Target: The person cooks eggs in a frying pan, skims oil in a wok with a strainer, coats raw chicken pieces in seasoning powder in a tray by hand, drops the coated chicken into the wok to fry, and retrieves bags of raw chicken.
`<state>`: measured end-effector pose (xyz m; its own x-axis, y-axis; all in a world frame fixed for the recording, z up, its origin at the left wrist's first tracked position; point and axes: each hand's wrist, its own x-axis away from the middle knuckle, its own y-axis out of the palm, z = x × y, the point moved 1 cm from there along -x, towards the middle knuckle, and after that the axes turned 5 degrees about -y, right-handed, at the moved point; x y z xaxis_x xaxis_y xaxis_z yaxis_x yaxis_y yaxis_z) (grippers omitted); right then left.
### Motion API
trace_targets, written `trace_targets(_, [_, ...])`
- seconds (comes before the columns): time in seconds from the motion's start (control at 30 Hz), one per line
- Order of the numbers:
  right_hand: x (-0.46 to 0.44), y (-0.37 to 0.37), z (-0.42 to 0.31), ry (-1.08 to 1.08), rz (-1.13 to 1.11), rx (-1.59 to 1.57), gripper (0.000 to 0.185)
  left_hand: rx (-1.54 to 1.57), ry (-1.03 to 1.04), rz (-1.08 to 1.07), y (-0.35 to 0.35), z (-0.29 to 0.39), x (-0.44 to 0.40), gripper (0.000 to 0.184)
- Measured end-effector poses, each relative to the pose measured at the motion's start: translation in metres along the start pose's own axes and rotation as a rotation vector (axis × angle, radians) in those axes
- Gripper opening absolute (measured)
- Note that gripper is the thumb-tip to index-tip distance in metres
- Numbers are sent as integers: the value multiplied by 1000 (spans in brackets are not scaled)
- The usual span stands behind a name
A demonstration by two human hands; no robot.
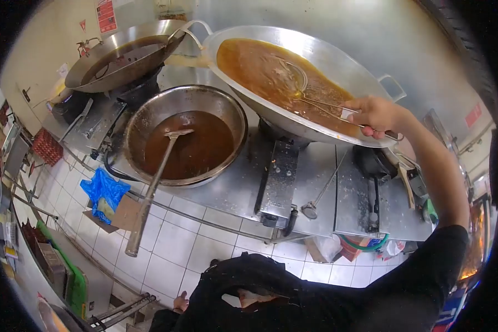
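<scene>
My right hand point(373, 115) is closed around the wire handle of a skimmer point(321, 104). The skimmer's round head dips into brown, rippling oil point(254, 61) in a large metal wok point(293, 36) at the upper right. My left hand point(181, 302) hangs low beside my body, away from the cookware; only a small part of it shows and its fingers are hard to make out. Left of the big wok, a steel basin point(135, 124) holds dark brown liquid, with a long-handled turner point(157, 180) leaning across its rim.
A second wok point(88, 77) with dark liquid stands at the upper left. Burner controls and a metal ladle point(310, 210) are on the steel counter point(243, 171). A blue plastic bag point(104, 191) in a cardboard box sits on the tiled floor. A black pan point(371, 163) is at right.
</scene>
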<state>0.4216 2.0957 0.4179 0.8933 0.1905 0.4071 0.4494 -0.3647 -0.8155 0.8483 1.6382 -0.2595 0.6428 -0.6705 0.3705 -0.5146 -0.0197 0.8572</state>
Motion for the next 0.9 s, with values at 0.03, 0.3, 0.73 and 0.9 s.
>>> trace_targets(0.03, [1,4,-4,-7,6,-48,35,6,-9,-37,-2,5,1,22])
trace_targets(0.3, [21,28,-32,-35,10,-370,32,-8,-82,-153,8,54,26,31])
trace_targets(0.73, [84,88,-83,-70,365,-221,39,-1223,187,1236,80,112,48,44])
trace_targets(0.9, [93,98,-127,-45,523,25,37,-1032,300,995,67,126,43,47])
